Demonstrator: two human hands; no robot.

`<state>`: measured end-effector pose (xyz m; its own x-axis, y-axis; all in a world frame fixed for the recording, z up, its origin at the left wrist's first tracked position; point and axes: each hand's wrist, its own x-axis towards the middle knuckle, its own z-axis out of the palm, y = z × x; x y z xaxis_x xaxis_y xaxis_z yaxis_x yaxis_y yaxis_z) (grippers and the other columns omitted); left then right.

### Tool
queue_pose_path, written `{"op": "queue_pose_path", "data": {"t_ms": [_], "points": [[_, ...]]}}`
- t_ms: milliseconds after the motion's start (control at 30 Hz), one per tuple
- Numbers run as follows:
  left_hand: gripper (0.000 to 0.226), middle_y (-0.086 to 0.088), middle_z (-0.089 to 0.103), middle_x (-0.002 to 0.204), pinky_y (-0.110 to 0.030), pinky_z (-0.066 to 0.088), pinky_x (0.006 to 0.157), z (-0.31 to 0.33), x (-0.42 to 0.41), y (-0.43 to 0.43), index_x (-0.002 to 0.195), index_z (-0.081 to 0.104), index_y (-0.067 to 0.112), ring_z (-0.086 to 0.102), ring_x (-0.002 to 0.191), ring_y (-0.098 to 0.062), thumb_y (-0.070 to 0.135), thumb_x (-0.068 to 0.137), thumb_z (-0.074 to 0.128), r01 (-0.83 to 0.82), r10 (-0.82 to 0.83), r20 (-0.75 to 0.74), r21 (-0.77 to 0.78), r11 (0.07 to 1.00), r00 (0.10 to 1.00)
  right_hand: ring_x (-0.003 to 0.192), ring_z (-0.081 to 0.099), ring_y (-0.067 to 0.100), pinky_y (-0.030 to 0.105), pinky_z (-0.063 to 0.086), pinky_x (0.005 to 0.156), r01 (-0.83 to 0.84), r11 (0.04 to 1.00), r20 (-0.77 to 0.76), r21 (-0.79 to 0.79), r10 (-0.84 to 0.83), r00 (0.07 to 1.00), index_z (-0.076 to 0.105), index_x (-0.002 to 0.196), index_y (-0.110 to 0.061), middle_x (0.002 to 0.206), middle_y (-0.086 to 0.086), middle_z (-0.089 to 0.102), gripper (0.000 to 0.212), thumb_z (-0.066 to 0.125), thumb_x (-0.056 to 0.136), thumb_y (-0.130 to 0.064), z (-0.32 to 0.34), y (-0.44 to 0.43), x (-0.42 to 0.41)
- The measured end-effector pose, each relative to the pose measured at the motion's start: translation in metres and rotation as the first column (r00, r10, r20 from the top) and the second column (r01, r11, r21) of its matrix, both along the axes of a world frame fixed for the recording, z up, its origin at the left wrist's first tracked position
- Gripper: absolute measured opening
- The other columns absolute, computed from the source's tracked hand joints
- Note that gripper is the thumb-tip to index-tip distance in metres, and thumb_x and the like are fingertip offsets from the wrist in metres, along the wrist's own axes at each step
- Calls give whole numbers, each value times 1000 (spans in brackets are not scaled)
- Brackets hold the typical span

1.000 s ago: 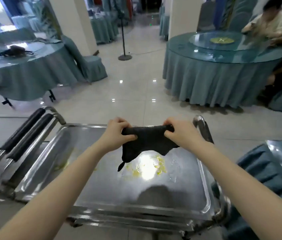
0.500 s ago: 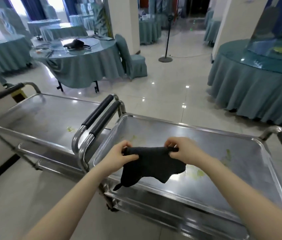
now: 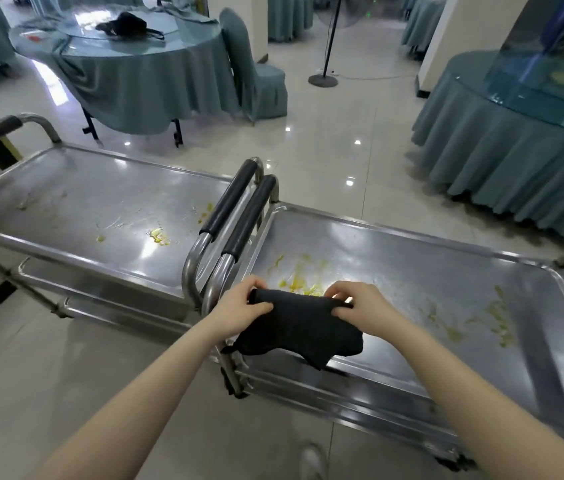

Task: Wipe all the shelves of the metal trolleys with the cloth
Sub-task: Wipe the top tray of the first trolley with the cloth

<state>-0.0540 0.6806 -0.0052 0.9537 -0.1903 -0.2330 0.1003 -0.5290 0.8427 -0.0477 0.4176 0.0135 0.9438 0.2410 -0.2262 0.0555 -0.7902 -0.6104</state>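
Two metal trolleys stand side by side, handles touching. The right trolley (image 3: 412,258) has yellow smears across its top shelf; the left trolley (image 3: 65,202) shows a few yellow spots and lower shelves beneath. A black cloth (image 3: 301,327) hangs over the right trolley's near left corner, stretched between my hands. My left hand (image 3: 245,306) pinches its left top edge and my right hand (image 3: 356,306) pinches its right top edge. The cloth is held just above the shelf.
Black padded handles (image 3: 239,209) rise between the trolleys. Round tables with teal cloths stand at the back left (image 3: 135,71) and right (image 3: 516,150). A covered chair (image 3: 256,71) and a fan stand (image 3: 323,77) sit on the tiled floor behind.
My view has swung left and down, bringing the left trolley fully into sight. Both hands keep hold of the cloth and have come nearer the right trolley's left corner.
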Motion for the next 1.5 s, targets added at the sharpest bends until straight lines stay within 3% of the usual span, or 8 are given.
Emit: {"op": "queue_pose_path", "data": {"t_ms": [167,433,667,900,1033,1200,1333,1500], "points": [[18,-4,62,95,-30,48,74,-24,28,5,97,53,24,58,90,-19,19,85,66,-12,16,-44,105,994,999,79,59,10,17,46,59,-12,1000,-88,-21,10,996,64,92,-36,84,-18,61,23,66,84,-14,-26,9,32],[18,2,55,88,-31,41,73,-51,94,-13,87,50,20,55,88,-20,13,81,66,-75,38,118,331,941,992,94,60,19,35,52,83,88,990,-56,-113,-95,994,67,103,-29,103,-4,66,24,58,87,-14,-73,17,102],[15,-7,50,108,-33,40,81,-70,153,-38,99,57,12,50,99,-26,11,85,61,-36,-89,217,513,858,972,96,61,18,28,42,71,211,972,-10,-106,-213,977,61,115,-34,108,-8,68,31,55,89,-18,-103,6,122],[26,-5,46,116,-30,41,75,-54,187,-66,119,56,14,46,105,-21,16,93,54,116,-365,272,639,760,890,73,56,9,24,42,62,414,909,-256,42,-391,884,54,127,-31,106,4,68,43,49,90,-13,-124,6,102],[28,-8,55,111,-35,42,81,-29,190,-49,113,62,11,53,102,-28,8,85,58,145,-514,390,673,725,764,87,59,22,30,47,67,243,950,-338,-196,-298,893,48,135,-23,114,7,62,44,49,91,-18,-122,9,84],[26,-16,58,123,-44,39,102,-20,200,-6,107,66,5,52,120,-36,6,81,64,87,-532,445,704,705,720,124,54,33,47,48,98,86,900,333,-428,68,940,63,125,-18,140,10,53,51,75,80,-39,-124,35,74],[35,-17,46,143,-43,25,117,-33,204,11,121,61,5,31,141,-33,12,87,63,90,-461,441,640,763,770,149,15,24,51,11,119,-128,866,147,-484,225,963,22,155,-25,162,-4,11,60,37,100,-45,-154,70,75],[33,-16,38,150,-37,18,119,-43,205,13,125,59,6,23,145,-29,13,93,56,77,-388,476,549,832,789,148,20,24,55,19,114,-124,862,149,-491,223,963,25,154,-25,162,-4,16,64,34,98,-53,-181,104,33]]}}
